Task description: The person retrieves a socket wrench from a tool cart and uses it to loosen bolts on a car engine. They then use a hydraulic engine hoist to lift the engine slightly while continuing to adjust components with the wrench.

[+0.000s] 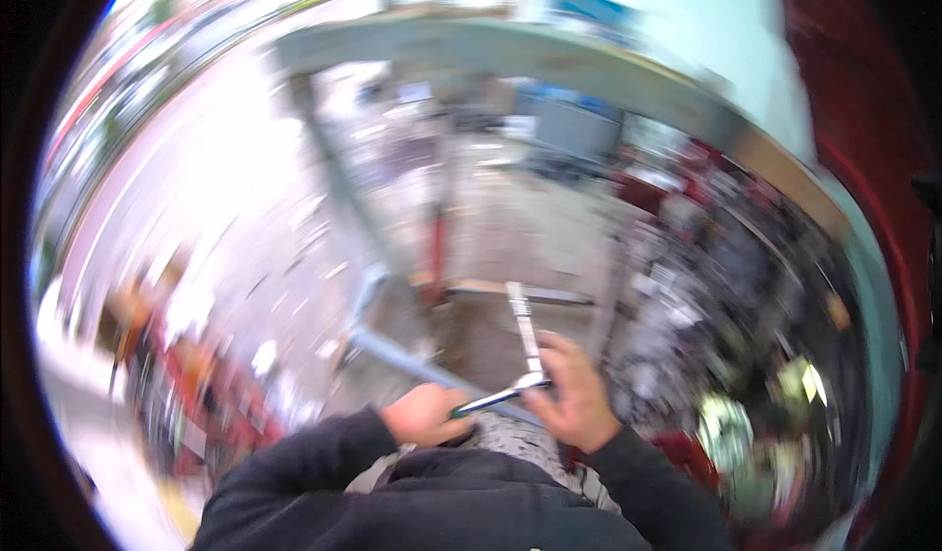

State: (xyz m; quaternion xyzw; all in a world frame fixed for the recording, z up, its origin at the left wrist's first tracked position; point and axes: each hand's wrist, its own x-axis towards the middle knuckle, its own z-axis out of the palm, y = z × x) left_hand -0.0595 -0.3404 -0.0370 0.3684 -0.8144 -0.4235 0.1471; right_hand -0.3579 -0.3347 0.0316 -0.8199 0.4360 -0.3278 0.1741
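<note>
In the blurred head view, my left hand is closed on the dark, green-tipped handle of a metal tool that looks like a ratchet wrench. A long silver bar stands out forward from the tool's head. My right hand wraps round that head, where bar and handle meet. The tool is held in front of my body, above a pale blue frame.
A weathered beam runs across the top, above grey containers. Dark metal clutter fills the right, beside a dark red panel. Red and orange items lie at left, below grey pavement. Motion blur hides detail.
</note>
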